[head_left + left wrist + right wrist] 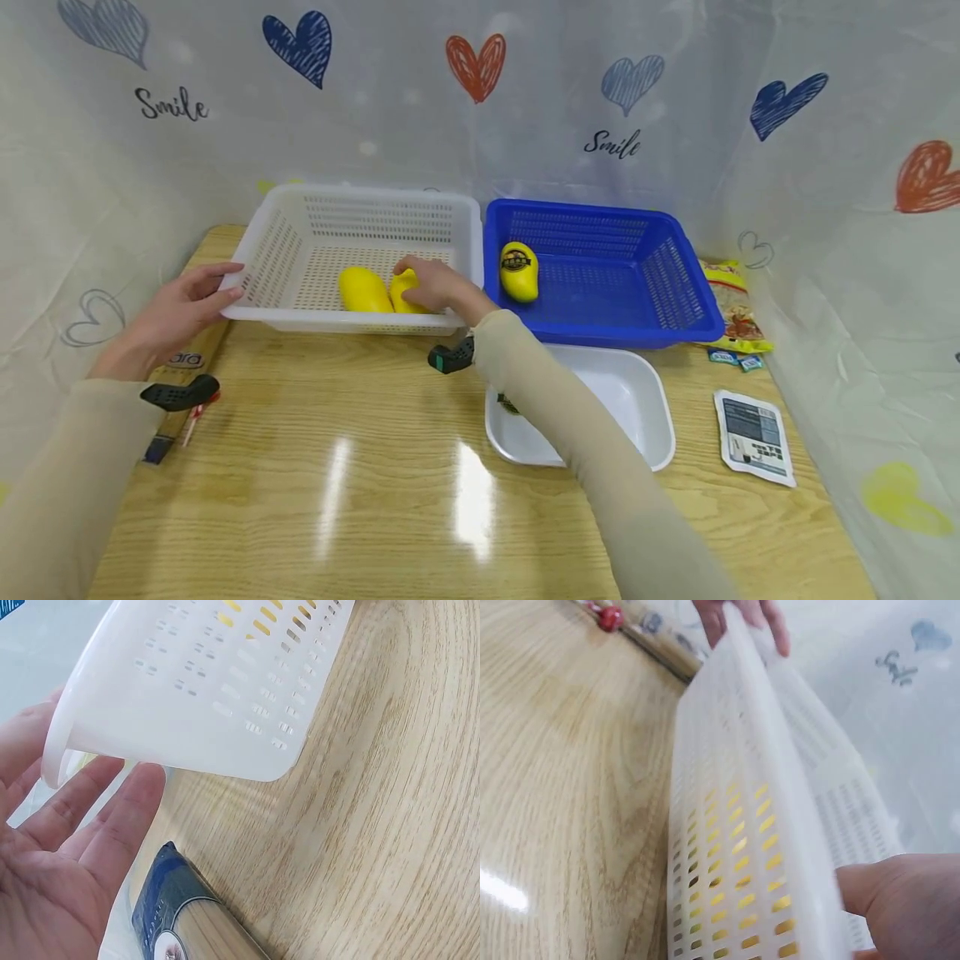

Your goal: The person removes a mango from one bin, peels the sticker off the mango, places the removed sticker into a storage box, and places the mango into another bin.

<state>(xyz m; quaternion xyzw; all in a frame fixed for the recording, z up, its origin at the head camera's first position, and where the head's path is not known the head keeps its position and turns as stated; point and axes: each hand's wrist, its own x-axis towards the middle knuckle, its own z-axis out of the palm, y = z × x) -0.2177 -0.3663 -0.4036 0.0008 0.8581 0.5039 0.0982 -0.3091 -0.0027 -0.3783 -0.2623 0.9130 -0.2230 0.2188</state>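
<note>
Resting against the left end of the white basket (277, 250), the left hand (176, 312) has its fingers nearly straight, the tips touching the basket's rim; the left wrist view shows the open palm (52, 870) just under that rim (56, 761), gripping nothing. Below that wrist, a dark blue packet of spaghetti (176, 915) lies on the wooden tabletop (337, 483), just beside the basket's corner.

Inside the white basket lie two yellow mangoes. One mango (363, 290) lies free near the front wall. The second mango (403, 293) touches it on the right, and the right hand (435, 285) is curled over this second fruit, fingers wrapped across its top. From the right wrist view, yellow shows through the slots of the basket's wall (735, 877), with the hand at the lower right corner.

Right of the white basket, touching it side by side, stands a blue basket (645, 275) with a third mango (519, 271), dark label facing up, near its left wall. In front of the blue basket sits a white tray (630, 400), partly hidden by the right sleeve. Further right, a yellow snack bag (731, 304) lies against the blue basket, two small blue sachets (735, 358) below it, and a white packet (753, 435) near the tabletop's edge.
</note>
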